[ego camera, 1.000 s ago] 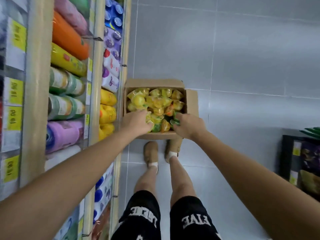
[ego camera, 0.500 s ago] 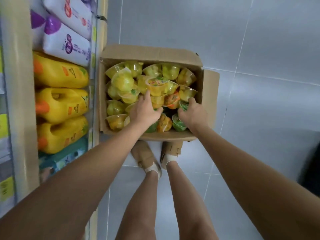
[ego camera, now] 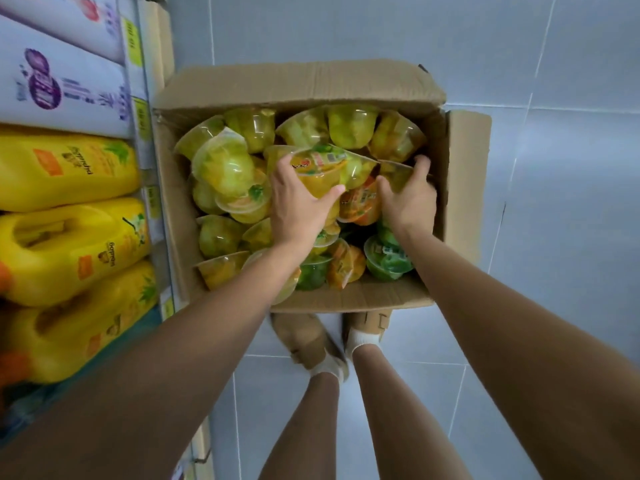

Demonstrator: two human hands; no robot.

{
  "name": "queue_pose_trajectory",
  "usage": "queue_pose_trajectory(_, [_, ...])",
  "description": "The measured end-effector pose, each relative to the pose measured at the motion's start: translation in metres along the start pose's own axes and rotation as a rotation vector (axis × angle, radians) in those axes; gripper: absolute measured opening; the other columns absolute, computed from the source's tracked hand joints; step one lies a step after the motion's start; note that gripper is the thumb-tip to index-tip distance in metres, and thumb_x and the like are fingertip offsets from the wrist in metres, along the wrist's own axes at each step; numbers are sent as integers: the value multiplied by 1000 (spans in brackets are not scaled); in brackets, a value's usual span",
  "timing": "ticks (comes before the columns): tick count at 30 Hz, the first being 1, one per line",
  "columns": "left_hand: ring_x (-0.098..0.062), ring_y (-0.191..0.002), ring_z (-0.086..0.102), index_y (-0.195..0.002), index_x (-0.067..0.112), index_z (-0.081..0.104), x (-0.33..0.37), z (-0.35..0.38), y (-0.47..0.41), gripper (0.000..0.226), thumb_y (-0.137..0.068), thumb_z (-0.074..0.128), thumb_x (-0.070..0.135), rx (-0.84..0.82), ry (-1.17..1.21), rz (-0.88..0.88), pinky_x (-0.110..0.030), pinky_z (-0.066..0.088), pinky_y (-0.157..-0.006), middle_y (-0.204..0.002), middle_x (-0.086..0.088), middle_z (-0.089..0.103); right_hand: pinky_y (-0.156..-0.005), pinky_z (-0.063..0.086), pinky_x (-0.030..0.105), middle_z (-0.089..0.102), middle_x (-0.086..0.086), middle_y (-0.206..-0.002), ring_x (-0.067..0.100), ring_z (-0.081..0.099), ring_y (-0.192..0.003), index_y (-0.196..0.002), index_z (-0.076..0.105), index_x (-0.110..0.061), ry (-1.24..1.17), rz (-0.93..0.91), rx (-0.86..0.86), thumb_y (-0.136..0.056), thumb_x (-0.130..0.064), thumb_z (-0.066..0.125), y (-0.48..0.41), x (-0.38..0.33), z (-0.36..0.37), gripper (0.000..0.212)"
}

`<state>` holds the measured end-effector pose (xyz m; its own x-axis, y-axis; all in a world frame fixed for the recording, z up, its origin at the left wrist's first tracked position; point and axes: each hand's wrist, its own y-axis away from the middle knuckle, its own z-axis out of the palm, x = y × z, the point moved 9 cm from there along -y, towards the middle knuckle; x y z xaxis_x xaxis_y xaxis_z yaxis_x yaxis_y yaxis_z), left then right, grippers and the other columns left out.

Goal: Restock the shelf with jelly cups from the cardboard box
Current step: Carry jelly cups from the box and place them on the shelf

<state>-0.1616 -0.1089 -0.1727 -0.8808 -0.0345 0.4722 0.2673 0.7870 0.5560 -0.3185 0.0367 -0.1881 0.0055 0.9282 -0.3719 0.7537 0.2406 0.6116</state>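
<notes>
- Cardboard box (ego camera: 311, 84) sits open on the floor under both hands. It is heaped almost to its rim with jelly cups (ego camera: 349, 126), so I judge the restocking to be barely begun.
- The left hand (ego camera: 298, 209) is wrapped round a yellow jelly cup (ego camera: 322, 168) on top of the heap, thumb on one side and fingers on the other, with the printed lid tipped up.
- The right hand (ego camera: 410, 199), just beside the left, curls thumb and fingers round a second cup (ego camera: 398, 173) close to the box wall on that hand's outer side.
- Neither cup is out of the box.
- The shelf (ego camera: 152, 202) stands beyond the left hand. The part in view is filled with yellow jugs (ego camera: 69, 168), and no slot for jelly shows.
- What is left: lifting these two out, placing them on the shelf, then doing the same for the rest.
</notes>
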Motion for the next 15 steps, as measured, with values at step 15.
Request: queue_pose_trajectory(15, [-14,-118,48,-133,20,35,42,-47,48,71,-77,74,39,-122,130,-102,-23,39,-90,-132,3,47,-108,38,33,45,12,-142,24,44,-130,-146,23,-4,-235,-39,-76,-80,-36,74,54,-29,-50,90])
